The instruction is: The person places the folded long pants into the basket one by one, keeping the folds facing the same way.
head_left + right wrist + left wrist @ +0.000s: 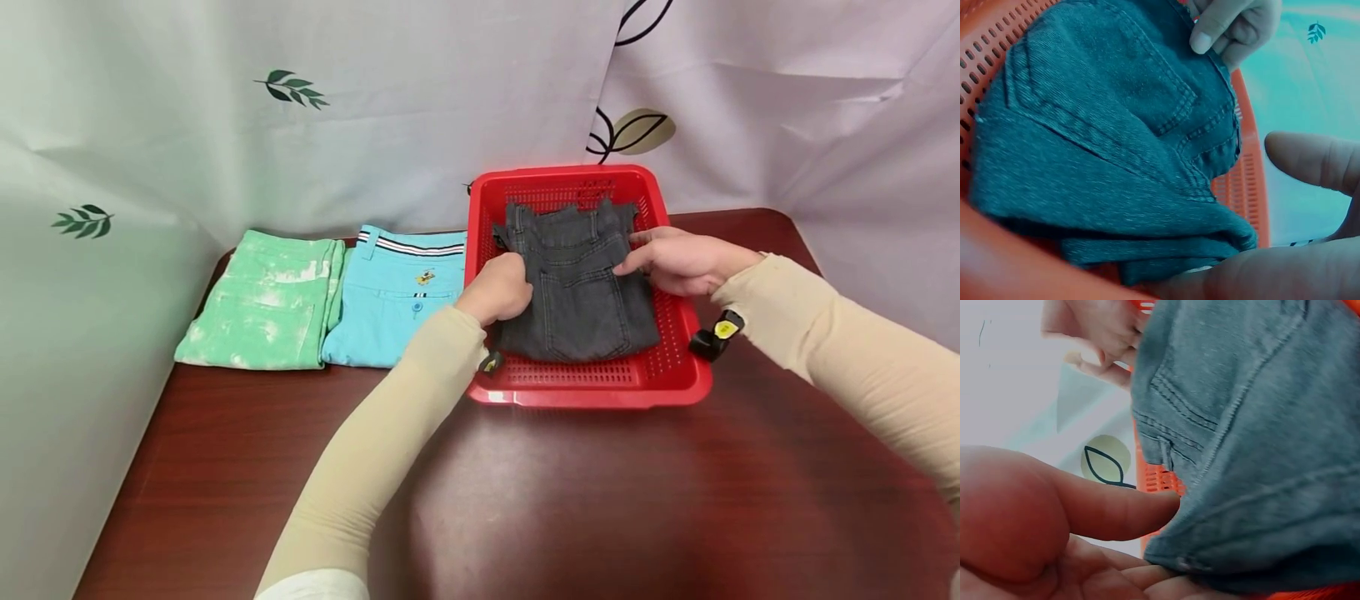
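One left hand, fingers partly out of sight beneath dark jeans

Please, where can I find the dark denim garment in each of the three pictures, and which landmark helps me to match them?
Head: right of centre, the dark denim garment lies inside the red basket.
Left wrist: it fills most of the right half.
Right wrist: it spreads over the left and centre.
Shared landmark: the basket's perforated wall, looking more orange in both wrist views.
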Motion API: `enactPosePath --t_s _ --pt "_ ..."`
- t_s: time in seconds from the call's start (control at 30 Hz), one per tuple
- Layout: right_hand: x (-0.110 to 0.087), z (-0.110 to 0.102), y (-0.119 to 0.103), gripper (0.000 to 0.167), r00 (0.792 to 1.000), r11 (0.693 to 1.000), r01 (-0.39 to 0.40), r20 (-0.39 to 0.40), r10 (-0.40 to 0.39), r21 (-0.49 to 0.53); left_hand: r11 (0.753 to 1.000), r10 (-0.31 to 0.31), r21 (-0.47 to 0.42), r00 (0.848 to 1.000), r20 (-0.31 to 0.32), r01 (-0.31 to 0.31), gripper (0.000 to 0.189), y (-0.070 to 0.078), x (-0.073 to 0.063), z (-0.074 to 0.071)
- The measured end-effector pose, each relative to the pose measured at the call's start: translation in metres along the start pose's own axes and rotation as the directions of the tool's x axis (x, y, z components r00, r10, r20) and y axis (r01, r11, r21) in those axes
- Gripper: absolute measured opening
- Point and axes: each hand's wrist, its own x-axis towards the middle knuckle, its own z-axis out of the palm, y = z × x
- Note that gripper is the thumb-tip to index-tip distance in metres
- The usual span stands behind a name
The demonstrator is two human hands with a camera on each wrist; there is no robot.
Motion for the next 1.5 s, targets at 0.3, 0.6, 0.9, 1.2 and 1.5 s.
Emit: enactPosePath --t_s 0.3,0.6,0.9,1.2,1.5 --pt "-0.004 0.009 0.001 0.064 0.997 0.999 0.024 -0.068 -0.026 -0.042 0.998 -0.054 -0.01 0.998 -0.017 0.054 0.032 0.007 -0.01 -0.003" --pt "-0.022 0.028 -0.01 0.087 0.996 0.995 0.07 -0.058 -0.074 -0.07 0.999 -0.009 0.03 0.997 -0.071 0.012 0.046 0.009 -0.022 -0.009" --pt "-0.038 0.045 -0.01 0.096 0.988 0.996 0.075 -0.133 -0.08 -0.047 0.999 0.033 -0.009 0.994 -0.108 -0.035 0.06 0.002 -0.04 -0.021" --pt "-0.05 0.064 -0.009 0.094 0.981 0.99 0.124 -0.144 -0.133 -0.066 0.994 0.01 -0.109 0.989 -0.146 -0.026 0.066 -0.01 -0.06 -0.033" --pt "-0.058 0.083 -0.004 0.092 0.966 0.98 0.192 -0.167 -0.2 -0.059 0.985 0.038 -0.157 0.974 -0.224 -0.075 0.061 -0.033 -0.08 -0.036"
